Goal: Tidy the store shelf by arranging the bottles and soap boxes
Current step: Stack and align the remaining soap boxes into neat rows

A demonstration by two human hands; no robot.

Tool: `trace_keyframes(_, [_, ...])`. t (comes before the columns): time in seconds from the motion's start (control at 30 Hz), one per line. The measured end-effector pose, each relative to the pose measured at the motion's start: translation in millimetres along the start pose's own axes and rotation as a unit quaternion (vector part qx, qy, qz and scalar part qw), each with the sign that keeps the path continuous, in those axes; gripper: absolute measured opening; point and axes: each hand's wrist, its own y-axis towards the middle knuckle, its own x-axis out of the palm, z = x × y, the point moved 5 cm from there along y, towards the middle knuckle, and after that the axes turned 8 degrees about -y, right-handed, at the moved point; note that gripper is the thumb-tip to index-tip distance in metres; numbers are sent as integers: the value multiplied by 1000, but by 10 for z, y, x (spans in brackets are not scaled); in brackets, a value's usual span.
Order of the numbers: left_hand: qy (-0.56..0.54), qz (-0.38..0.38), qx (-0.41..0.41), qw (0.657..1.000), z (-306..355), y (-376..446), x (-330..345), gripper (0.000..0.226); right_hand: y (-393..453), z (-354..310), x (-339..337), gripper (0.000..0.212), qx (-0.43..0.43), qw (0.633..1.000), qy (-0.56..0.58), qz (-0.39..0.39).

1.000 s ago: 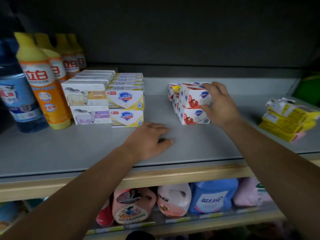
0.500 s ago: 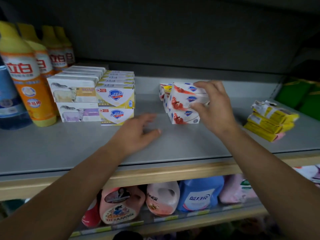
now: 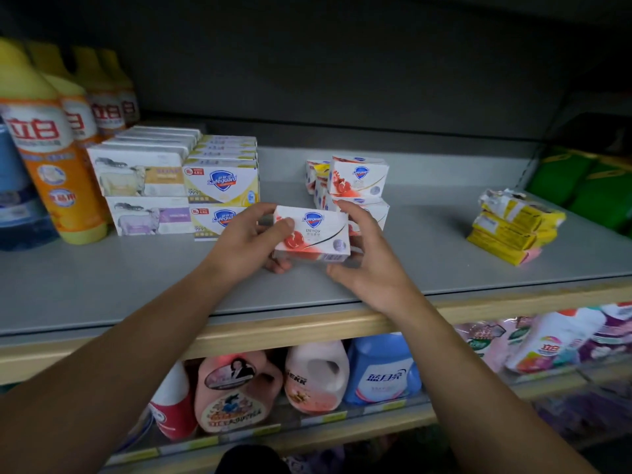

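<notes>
Soap box [image 3: 313,234]: probably light, stiff card. Pinched at ends by left hand [image 3: 248,244] and right hand [image 3: 366,258], in front of red stack [image 3: 355,186].

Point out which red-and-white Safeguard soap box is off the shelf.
The red-and-white box held between left hand and right hand; the others remain stacked behind.

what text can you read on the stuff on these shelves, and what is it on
"Safeguard" and "DETOX": the held soap box, gripped by left hand and right hand.
"Safeguard": yellow soap box.
"立白": orange bottle.
"蓝月亮": blue jug below.
"SOAP", faint: sheep box.
Smaller print, price stickers and the yellow packets: too blurred.
</notes>
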Motion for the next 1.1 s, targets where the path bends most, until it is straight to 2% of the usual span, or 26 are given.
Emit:
trace_keyframes(0.1, [-13,6,-6,1000,4,-2,-8,16,4,65,-26,67,18,1000,8,2])
trace_keyframes(0.2, [-33,3,-6,999,-11,-9,-22,25,-10,124,-88,39,60,997,37,28])
trace_keyframes(0.23, [-20,-4,-4,1000,-18,-11,-19,29,-14,121,-106,27,74,995,51,44])
trace_keyframes(0.27, [4,-9,-3,1000,-19,-15,-12,34,-16,113,-115,23,90,992,68,58])
trace_keyframes(0.4, [92,-11,-20,996,-21,-20,11,63,4,129,-126,46,143,983,84,84])
trace_keyframes(0.47, [110,-10,-17,994,-26,-11,11,65,24,150,-131,47,151,980,92,86])
trace_keyframes(0.53, [111,-21,-7,994,-33,-1,18,51,42,158,-129,43,136,980,118,83])
trace_keyframes(0.63, [64,-56,9,996,-31,-8,39,15,55,199,-136,34,107,975,181,73])
trace_keyframes(0.73, [49,-57,35,997,-2,-21,44,13,54,216,-131,34,91,978,173,68])
trace_keyframes(0.8, [44,-60,46,996,12,-25,55,23,54,223,-134,33,82,980,163,83])
trace_keyframes(0.9, [35,-73,33,996,14,-26,54,56,42,234,-154,60,72,987,113,89])
trace_keyframes(0.97, [32,-78,24,996,16,-33,46,69,41,238,-136,55,72,990,97,74])
trace_keyframes(1.03, [12,-75,24,997,41,-43,40,69,36,202,-110,45,62,994,67,66])
trace_keyframes(1.1, [-2,-74,30,997,69,-60,55,59,30,149,-120,45,48,995,18,84])
